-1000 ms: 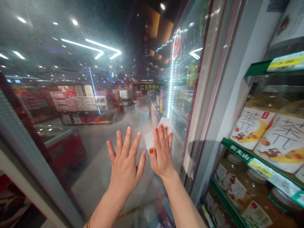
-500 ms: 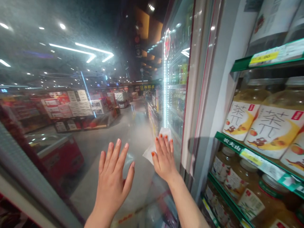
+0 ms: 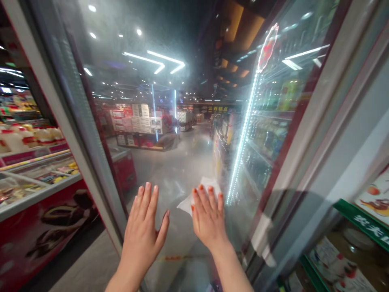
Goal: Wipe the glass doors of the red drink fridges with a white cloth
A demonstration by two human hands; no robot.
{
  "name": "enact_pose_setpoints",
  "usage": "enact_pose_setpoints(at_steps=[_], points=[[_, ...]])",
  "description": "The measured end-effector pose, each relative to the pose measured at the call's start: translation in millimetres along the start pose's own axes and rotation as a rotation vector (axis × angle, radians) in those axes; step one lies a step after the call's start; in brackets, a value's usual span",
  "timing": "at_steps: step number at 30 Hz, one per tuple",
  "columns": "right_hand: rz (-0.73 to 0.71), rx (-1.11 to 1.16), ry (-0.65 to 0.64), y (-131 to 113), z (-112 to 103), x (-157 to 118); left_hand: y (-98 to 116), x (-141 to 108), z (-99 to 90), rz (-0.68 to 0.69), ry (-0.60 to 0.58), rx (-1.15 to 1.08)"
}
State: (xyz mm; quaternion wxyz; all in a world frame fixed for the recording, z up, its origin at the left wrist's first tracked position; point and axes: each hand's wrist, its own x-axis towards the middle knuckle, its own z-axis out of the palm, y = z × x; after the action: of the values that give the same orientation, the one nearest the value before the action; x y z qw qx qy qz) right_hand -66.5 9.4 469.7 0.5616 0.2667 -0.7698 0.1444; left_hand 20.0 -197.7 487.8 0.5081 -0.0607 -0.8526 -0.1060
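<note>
The white wipe [image 3: 186, 204] is pinned against the glass door [image 3: 170, 170] under the right hand [image 3: 209, 225], spread flat; the left hand [image 3: 141, 233] is held open nearby. Ungripped, the wipe could be dropped if pressure were eased.

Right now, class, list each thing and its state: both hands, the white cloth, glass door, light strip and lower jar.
Left hand: open, holding nothing.
Right hand: flat over the cloth.
White cloth: partly covered.
Glass door: open, hazy.
Light strip: lit.
Lower jar: lid on.
</note>
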Motion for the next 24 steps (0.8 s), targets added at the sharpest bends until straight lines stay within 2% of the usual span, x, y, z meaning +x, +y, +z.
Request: enact_pose_setpoints(at_steps=[2,3,5,7,9,11,13,14,16,18,20,21,22,24], points=[[0.166,-0.024,0.113,17.0,-1.8,-7.3,-0.7,1.3,0.9,0.013,-0.018,0.000],[0.260,-0.035,0.173,26.6,-3.7,-0.7,-1.3,1.5,1.2,0.017,-0.022,-0.004],[0.369,-0.048,0.245,35.3,-6.5,31.0,-2.6,1.1,1.5,0.017,-0.028,-0.021],[0.330,-0.046,0.210,20.7,-4.1,70.5,-4.5,-0.4,1.5,0.006,-0.035,-0.063],[0.147,-0.042,0.088,-12.0,6.0,92.9,-7.6,-2.8,1.2,-0.004,-0.040,-0.140],[-0.063,-0.061,0.002,-43.7,20.2,82.9,-12.1,-5.3,0.3,-0.018,-0.034,-0.239],[-0.130,-0.092,-0.016,-55.0,30.7,46.5,-17.2,-6.4,-1.2,-0.025,-0.032,-0.330],[-0.092,-0.108,-0.005,-50.5,32.4,25.6,-19.5,-6.1,-2.3,-0.023,-0.042,-0.367],[0.063,-0.154,0.040,-26.4,27.9,-4.9,-22.7,-3.7,-4.9,-0.013,-0.078,-0.426],[0.209,-0.184,0.096,2.1,18.3,-6.2,-23.9,-0.7,-7.7,-0.007,-0.110,-0.478],[0.311,-0.188,0.133,15.6,11.9,20.2,-24.3,0.1,-9.9,-0.017,-0.127,-0.520],[0.344,-0.180,0.145,13.0,11.7,39.0,-24.8,-1.2,-10.7,-0.029,-0.128,-0.537],[0.358,-0.156,0.152,3.9,13.6,57.8,-25.8,-3.5,-11.4,-0.050,-0.125,-0.548],[0.296,-0.097,0.094,-30.3,22.7,85.5,-29.9,-10.6,-12.5,-0.104,-0.095,-0.551]])
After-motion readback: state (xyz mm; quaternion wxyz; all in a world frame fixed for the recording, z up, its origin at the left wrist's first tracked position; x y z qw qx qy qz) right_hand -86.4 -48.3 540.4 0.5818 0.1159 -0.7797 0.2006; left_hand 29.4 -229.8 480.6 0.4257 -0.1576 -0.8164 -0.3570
